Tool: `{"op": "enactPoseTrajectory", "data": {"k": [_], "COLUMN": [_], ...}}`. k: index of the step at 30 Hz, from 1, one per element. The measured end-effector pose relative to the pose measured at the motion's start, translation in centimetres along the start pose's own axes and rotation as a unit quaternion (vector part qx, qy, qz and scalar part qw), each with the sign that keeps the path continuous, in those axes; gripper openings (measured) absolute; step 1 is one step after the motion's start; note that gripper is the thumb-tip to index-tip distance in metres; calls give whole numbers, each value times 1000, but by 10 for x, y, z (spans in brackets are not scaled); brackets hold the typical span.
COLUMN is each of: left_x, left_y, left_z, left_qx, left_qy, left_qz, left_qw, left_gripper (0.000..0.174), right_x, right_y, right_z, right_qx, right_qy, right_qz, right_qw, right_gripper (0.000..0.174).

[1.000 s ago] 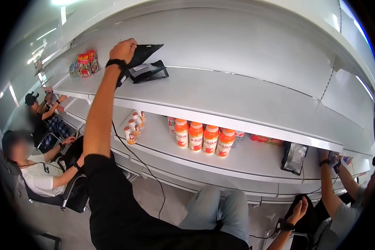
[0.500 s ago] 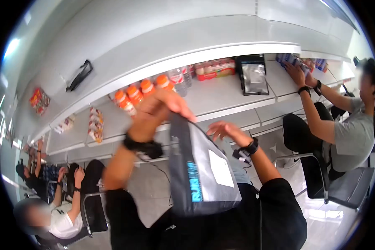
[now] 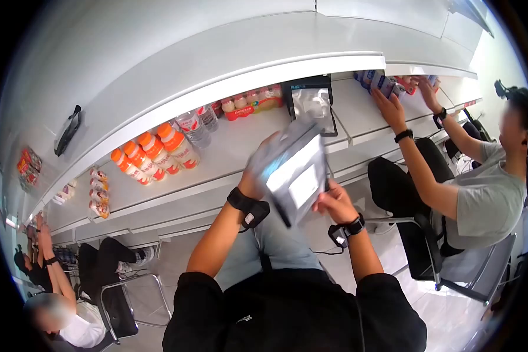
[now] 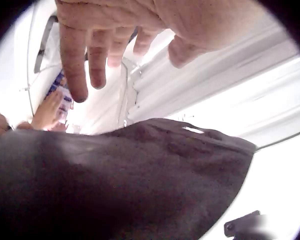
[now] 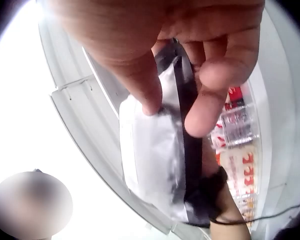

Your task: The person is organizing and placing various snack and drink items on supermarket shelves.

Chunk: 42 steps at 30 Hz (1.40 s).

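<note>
A silver and black pouch (image 3: pixel 302 182) with a white label is held up in front of my body, blurred in the head view. My right hand (image 3: pixel 337 204) grips its near right edge. In the right wrist view, the thumb (image 5: pixel 150 95) lies on the silver face of the pouch (image 5: pixel 155 155) and the fingers curl round the dark side. My left hand (image 3: pixel 258 170) is at the far left side of the pouch, partly hidden by it. In the left wrist view, its fingers (image 4: pixel 97 60) are extended, above the dark back of the pouch (image 4: pixel 120 185).
Orange-capped bottles (image 3: pixel 176 144), water bottles (image 3: pixel 192 129), a red multipack (image 3: pixel 252 104) and another silver-black pouch (image 3: pixel 312 100) stand on the lower shelf. A dark pouch (image 3: pixel 69 130) lies on the upper shelf. To the right, a seated person (image 3: pixel 475 188) handles boxes (image 3: pixel 384 84).
The left hand took the pouch off the upper shelf and brought it down to my body. The right hand has come in and gripped it; the left fingers have straightened. The view swung right.
</note>
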<state>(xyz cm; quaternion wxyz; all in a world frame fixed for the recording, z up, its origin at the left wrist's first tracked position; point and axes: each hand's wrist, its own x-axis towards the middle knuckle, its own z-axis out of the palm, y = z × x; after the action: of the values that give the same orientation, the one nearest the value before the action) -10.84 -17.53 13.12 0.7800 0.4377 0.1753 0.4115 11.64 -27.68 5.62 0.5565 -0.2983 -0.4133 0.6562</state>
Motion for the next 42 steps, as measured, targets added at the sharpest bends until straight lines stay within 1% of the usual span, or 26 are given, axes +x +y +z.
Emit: {"op": "enactPoseTrajectory", "data": {"k": [1,2,3,4,5,6,7,8,10,11,13,14,15,17,18,21,23,26,28,31,34,35,36,37,39,42], "left_x": [8,15,21,27,35,46,63,78,105,118,136,143,146,153,157,161,161,153,148,143,145,144,141,140,138,131], "left_y": [-10,-17,-21,-26,-31,-38,-45,-52,-58,-60,-66,-70,-68,-67,-66,-68,-67,-67,-66,-69,-74,-79,-79,-79,-76,-72], "left_z": [-8,-24,-29,-25,-19,-22,-31,-41,-54,-59,-70,-76,-76,-77,-78,-80,-80,-86,-87,-90,-97,-101,-101,-102,-101,-95], "left_qx": [-31,-26,-28,103,232,307,381,452,538,580,587,585,583,598,602,599,591,523,490,461,441,433,439,444,448,453], "left_qy": [28,-61,-92,-76,-57,-18,21,60,105,126,139,140,141,145,153,175,173,149,133,109,98,98,101,103,93,103], "left_qz": [7,7,-7,29,63,77,92,106,94,89,78,84,88,57,54,52,55,89,69,68,107,122,128,135,110,100], "left_qw": [999,998,995,991,969,948,920,884,831,800,794,794,795,786,782,779,786,835,859,878,886,888,884,880,883,880], "left_gripper": [65,68,62,57,52,49,46,44,39,37,33,34,34,33,32,31,32,33,34,37,41,43,45,46,50,58], "right_x": [8,18,28,44,61,78,94,108,133,140,149,148,151,158,163,174,172,166,164,160,164,164,167,165,168,162], "right_y": [-11,-21,-30,-31,-30,-28,-27,-25,-21,-18,-17,-20,-20,-13,-8,-2,-3,-10,-11,-18,-13,-12,-8,-11,-13,-19], "right_z": [-8,-18,-26,-33,-44,-55,-64,-75,-95,-101,-103,-105,-108,-117,-120,-131,-129,-119,-120,-114,-123,-125,-132,-130,-130,-128], "right_qx": [-16,-48,-81,-112,-165,-240,-313,-421,-614,-623,-638,-582,-602,-642,-666,-687,-683,-670,-669,-646,-622,-621,-627,-594,-558,-538], "right_qy": [57,96,136,172,212,233,252,258,261,274,300,277,283,293,297,306,303,292,283,274,271,270,267,258,250,237], "right_qz": [-7,-31,-54,-100,-116,-137,-159,-184,-229,-250,-289,-227,-209,-167,-179,-151,-162,-190,-224,-192,-203,-211,-245,-216,-235,-170], "right_qw": [998,994,986,974,956,932,902,850,709,689,648,730,717,688,661,641,644,655,650,686,706,705,689,731,755,791], "right_gripper": [37,37,37,36,36,39,42,46,54,59,68,78,80,84,86,86,90,97,103,109,111,110,110,106,101,97]}}
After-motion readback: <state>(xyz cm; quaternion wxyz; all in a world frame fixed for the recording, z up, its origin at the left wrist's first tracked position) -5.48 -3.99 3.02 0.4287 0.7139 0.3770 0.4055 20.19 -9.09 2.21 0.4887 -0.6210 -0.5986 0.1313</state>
